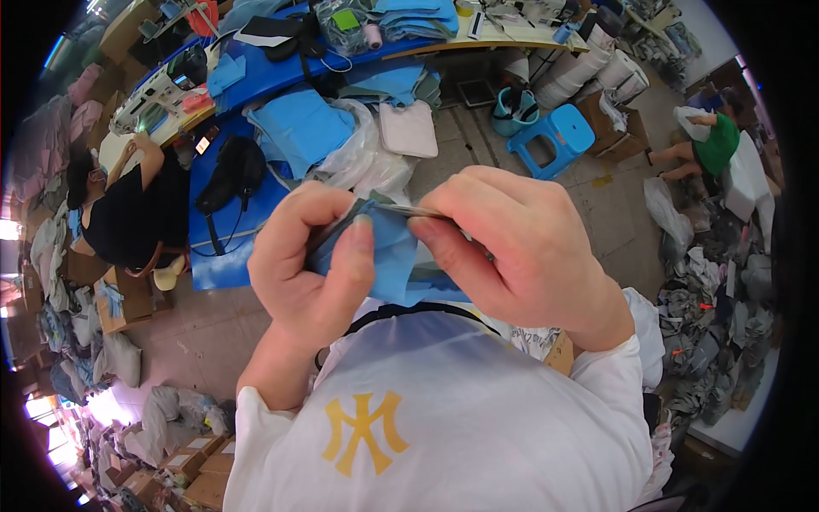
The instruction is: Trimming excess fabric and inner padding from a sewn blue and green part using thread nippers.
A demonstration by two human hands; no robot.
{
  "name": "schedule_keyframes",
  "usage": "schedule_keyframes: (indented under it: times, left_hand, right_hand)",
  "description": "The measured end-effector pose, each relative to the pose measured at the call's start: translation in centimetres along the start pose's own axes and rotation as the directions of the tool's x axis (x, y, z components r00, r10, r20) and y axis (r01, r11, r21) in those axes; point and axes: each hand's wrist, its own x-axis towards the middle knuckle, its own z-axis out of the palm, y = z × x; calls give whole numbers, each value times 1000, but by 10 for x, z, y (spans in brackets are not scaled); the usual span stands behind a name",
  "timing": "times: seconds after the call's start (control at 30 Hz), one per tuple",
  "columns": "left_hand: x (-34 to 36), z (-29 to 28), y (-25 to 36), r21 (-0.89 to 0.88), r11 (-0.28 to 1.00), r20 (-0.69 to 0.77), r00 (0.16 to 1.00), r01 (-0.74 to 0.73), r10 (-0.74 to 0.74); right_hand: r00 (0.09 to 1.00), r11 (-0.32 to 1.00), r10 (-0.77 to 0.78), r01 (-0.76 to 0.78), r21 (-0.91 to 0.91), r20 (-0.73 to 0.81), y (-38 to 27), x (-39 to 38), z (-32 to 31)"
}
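Both my hands are raised in front of my chest, holding a piece of light blue fabric [388, 256] with a grey-green edge. My left hand [311, 260] pinches its upper corner between thumb and bent fingers. My right hand [512, 239] grips the top edge between thumb and forefinger, a short way to the right. Between the two pinches the edge runs nearly straight. Below them the blue cloth hangs down toward my white shirt. Part of the fabric is hidden behind my fingers and palms.
Beyond my hands, a blue table [256, 77] carries blue cloth pieces [303, 128] and a black bag [235, 171]. A sewing machine [175, 81] stands left, near a seated person [132, 209]. A blue stool [553, 141] and teal bucket [512, 124] are ahead right. Grey garments [708, 316] are heaped right.
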Motion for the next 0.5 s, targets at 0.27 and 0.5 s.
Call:
schedule_keyframes:
  times: [0.27,0.5]
  left_hand:
    - [3,-2,-1,30,1000,14,1000,6,-6]
    - [3,0,-8,37,999,-9,1000,20,-20]
  right_hand:
    - [999,999,1,0,33,-33,1,4,3]
    - [995,996,-8,18,93,-102,6,4,21]
